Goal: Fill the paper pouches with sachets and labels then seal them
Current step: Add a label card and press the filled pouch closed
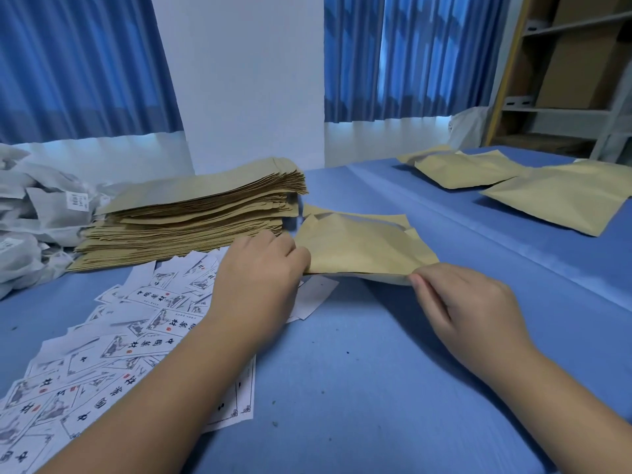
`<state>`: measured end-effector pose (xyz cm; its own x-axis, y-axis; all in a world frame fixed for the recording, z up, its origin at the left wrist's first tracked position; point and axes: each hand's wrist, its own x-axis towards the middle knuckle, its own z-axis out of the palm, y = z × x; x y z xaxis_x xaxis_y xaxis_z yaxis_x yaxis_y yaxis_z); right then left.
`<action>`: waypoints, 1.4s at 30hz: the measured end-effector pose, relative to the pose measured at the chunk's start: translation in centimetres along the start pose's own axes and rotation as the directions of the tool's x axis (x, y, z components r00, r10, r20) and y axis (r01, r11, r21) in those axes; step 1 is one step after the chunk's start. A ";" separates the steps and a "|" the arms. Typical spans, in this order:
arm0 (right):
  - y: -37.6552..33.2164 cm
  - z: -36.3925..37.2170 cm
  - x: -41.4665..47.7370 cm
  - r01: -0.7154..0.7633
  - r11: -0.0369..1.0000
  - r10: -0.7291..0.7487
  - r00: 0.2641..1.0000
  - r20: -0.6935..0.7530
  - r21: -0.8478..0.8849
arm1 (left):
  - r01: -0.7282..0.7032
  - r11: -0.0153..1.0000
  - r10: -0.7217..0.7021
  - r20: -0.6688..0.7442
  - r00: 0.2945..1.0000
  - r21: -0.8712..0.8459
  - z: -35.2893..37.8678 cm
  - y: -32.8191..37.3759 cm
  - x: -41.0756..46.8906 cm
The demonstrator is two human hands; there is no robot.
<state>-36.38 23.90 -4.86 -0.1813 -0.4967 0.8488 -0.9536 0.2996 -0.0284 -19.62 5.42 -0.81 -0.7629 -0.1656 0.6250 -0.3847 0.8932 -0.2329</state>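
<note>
1 open pouch (362, 244), 3 filled pouches (561, 196), 1 stk (191, 213)

I have the stack of empty pouches (191, 213) toward the far left of the surface (376, 388), with the heap of sachets (30, 213) left of it at the left edge. The labels (113, 336) lie spread before the stack, down to the near left corner. Just right of the stack a single pouch (359, 248) sits mid-surface, my left hand (260, 278) holding its near left corner and my right hand (472, 309) pinching its near right corner. More pouches (557, 196) lie toward the far right corner, a shelf (564, 80) behind them.
</note>
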 end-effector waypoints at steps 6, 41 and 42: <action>-0.2 0.0 0.0 -0.021 1.000 0.021 0.999 0.028 0.002 | -0.093 0.991 0.082 -0.112 0.990 -0.101 0.5 -0.6 -0.4; 0.4 -0.1 0.3 0.071 0.996 -0.069 0.996 -0.051 0.052 | 0.059 0.979 -0.058 0.008 0.998 -0.193 0.1 -1.4 -0.4; 0.5 -0.1 0.3 0.062 0.997 -0.059 0.997 -0.057 0.055 | 0.071 0.975 -0.072 0.003 0.997 -0.210 0.0 -1.7 -0.6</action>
<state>-36.86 23.98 -4.55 -0.1104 -0.4663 0.8777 -0.9749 0.2225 -0.0045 -18.53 4.02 -0.81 -0.7349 -0.2304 0.6379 -0.3199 0.9471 -0.0265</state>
